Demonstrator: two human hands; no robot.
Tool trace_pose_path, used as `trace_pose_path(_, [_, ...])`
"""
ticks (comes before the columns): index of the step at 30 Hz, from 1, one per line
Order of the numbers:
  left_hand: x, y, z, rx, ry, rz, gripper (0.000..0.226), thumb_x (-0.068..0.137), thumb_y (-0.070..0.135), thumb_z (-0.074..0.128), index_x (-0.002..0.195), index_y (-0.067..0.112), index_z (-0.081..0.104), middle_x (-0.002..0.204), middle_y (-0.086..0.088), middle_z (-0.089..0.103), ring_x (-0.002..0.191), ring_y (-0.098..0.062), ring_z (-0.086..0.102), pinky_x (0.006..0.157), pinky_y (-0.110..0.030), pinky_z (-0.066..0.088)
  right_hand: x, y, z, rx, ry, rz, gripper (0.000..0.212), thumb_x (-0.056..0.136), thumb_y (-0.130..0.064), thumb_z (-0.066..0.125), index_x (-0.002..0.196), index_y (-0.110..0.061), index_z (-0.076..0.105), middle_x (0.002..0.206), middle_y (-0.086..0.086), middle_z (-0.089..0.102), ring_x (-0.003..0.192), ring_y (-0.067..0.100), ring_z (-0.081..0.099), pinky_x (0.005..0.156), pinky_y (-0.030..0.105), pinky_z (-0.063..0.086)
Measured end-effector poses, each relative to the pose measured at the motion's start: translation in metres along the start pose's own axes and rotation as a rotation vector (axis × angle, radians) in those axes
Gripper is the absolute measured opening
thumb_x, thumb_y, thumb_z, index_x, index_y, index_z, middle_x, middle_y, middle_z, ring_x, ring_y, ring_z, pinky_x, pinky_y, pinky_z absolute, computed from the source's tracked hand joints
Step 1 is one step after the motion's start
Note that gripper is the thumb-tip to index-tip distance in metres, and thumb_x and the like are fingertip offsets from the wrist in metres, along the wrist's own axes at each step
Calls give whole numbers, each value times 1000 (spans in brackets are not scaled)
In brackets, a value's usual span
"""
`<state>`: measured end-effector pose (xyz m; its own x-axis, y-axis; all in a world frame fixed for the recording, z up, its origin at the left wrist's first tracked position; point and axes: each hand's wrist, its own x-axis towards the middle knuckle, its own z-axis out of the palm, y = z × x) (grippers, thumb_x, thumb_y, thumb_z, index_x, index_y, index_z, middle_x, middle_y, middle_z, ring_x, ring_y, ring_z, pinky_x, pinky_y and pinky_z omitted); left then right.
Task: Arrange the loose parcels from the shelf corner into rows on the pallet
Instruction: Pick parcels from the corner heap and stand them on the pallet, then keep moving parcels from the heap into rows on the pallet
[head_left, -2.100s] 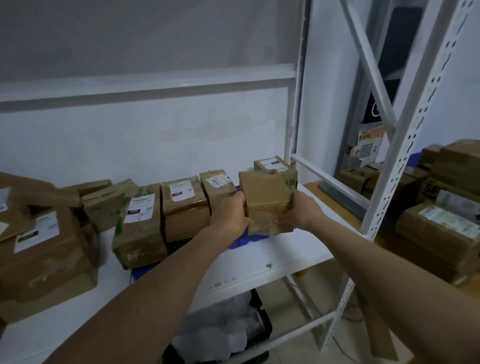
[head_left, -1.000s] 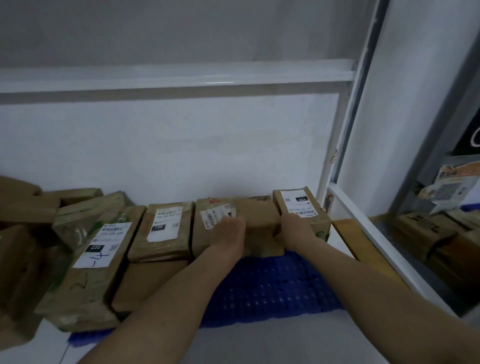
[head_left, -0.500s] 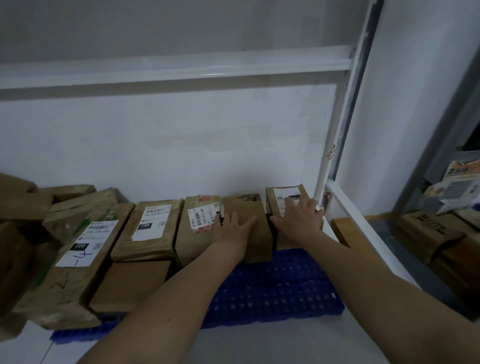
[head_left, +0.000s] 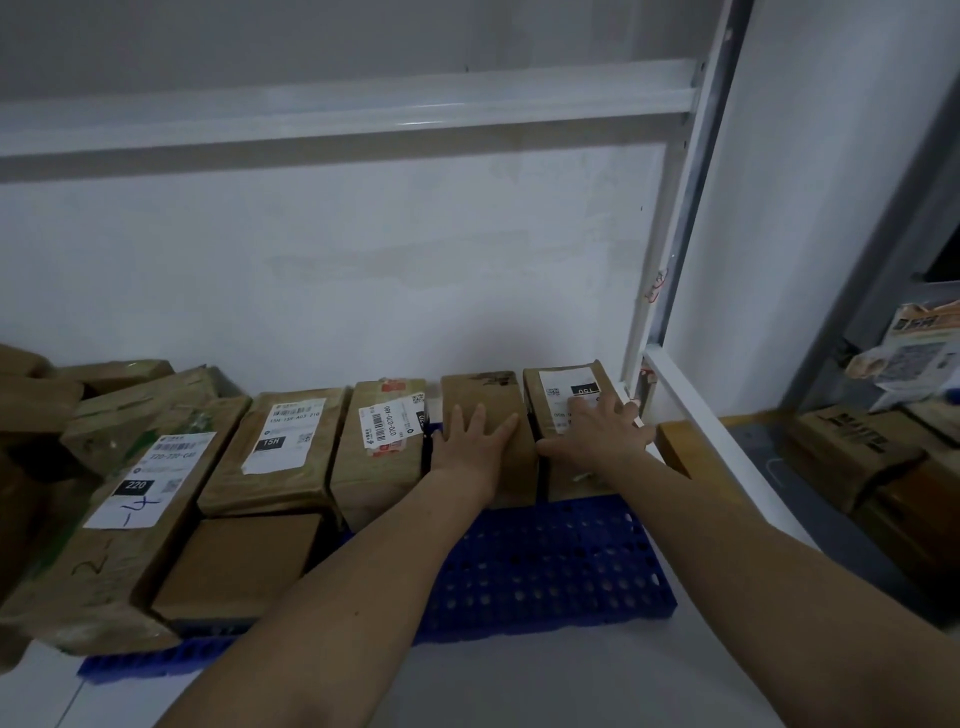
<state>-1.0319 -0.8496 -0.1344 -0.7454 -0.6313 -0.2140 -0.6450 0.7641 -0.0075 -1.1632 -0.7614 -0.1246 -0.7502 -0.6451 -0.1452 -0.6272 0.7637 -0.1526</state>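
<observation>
My left hand (head_left: 475, 441) lies flat, fingers straight, on the plain brown parcel (head_left: 485, 415) in the back row of the blue pallet (head_left: 545, 566). My right hand (head_left: 597, 431) is spread open too, pressing on the end parcel (head_left: 563, 395) with the white label, hard against the white shelf upright (head_left: 675, 249). The two parcels sit side by side, a thin dark gap between them. Left of them along the wall: a labelled parcel (head_left: 382, 441), then the 15H parcel (head_left: 283, 447), then the long 220 parcel (head_left: 124, 514), tilted. A plain box (head_left: 239, 566) sits in front of the 15H one. A loose heap (head_left: 47, 405) crowds the far left. More cartons (head_left: 857, 452) stand beyond the shelf rail (head_left: 727, 457) on the right.
</observation>
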Motion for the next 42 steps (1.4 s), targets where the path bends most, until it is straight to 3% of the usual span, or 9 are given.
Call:
trace_pose_path(9, [1, -4, 2, 55, 5, 2, 104, 84, 17, 70, 150, 42, -6, 161, -6, -6, 146, -38, -4, 117, -53, 8, -7, -2, -10, 0, -45, -34, 79, 75, -65, 55, 138, -22, 35, 148, 14, 26, 138, 45, 19, 107, 66, 19])
trace_pose_path(15, [-17, -13, -17, 52, -1, -61, 109, 79, 30, 75, 152, 32, -5, 159, -10, 9, 146, -34, 6, 117, -54, 11, -18, -21, -18, -13, 21, -275, 64, 85, -45, 58, 138, -15, 39, 146, 13, 30, 137, 38, 23, 109, 59, 24])
trace_pose_path(20, [-40, -36, -29, 85, -1, -200, 107, 78, 21, 75, 153, 23, -1, 149, -17, 25, 137, -37, 26, 111, -52, 27, -28, -50, -14, -65, -40, -440, 49, 90, -36, 54, 132, -14, 45, 140, 14, 39, 131, 36, 35, 107, 53, 29])
trace_pose_path(22, [-46, -48, -25, 102, 7, -218, 79, 84, 18, 68, 148, 17, 20, 141, -14, 39, 128, -31, 40, 107, -43, 37, -32, -55, -11, -98, -23, -507, 39, 90, -33, 53, 124, -14, 55, 127, 11, 52, 114, 30, 50, 95, 45, 39])
trace_pose_path(24, [-50, -58, -20, 134, 71, -209, 49, 90, 16, 57, 136, 16, 39, 134, -10, 49, 121, -26, 49, 101, -38, 43, -35, -58, -7, -132, -22, -552, 34, 90, -29, 52, 120, -14, 59, 119, 11, 55, 107, 30, 53, 92, 42, 42])
trace_pose_path(27, [-54, -62, -14, 207, 108, -152, 53, 90, 16, 53, 140, 21, 36, 133, -7, 49, 117, -26, 52, 97, -37, 43, -37, -59, -4, -126, -23, -566, 34, 90, -22, 51, 123, -13, 56, 121, 12, 53, 112, 31, 50, 99, 45, 40])
trace_pose_path(34, [-54, -61, -12, 190, 76, -134, 67, 88, 13, 55, 147, 24, 26, 142, -6, 40, 122, -32, 46, 98, -40, 41, -42, -56, -6, -63, -83, -562, 33, 91, -19, 52, 124, -14, 55, 125, 11, 50, 112, 30, 49, 97, 43, 43])
trace_pose_path(38, [-61, -64, -13, 41, 176, -133, 50, 91, 17, 53, 140, 20, 39, 139, -6, 48, 122, -27, 47, 100, -35, 40, -44, -57, -9, -60, -91, -566, 34, 90, -19, 55, 123, -11, 56, 125, 12, 49, 111, 30, 50, 94, 42, 46])
trace_pose_path(42, [-77, -65, -20, -80, 305, -205, 27, 92, 20, 52, 119, 17, 53, 119, -6, 58, 106, -24, 56, 81, -31, 44, -52, -72, -13, -39, -44, -626, 31, 91, -13, 52, 121, -9, 57, 125, 13, 50, 112, 31, 49, 90, 38, 45])
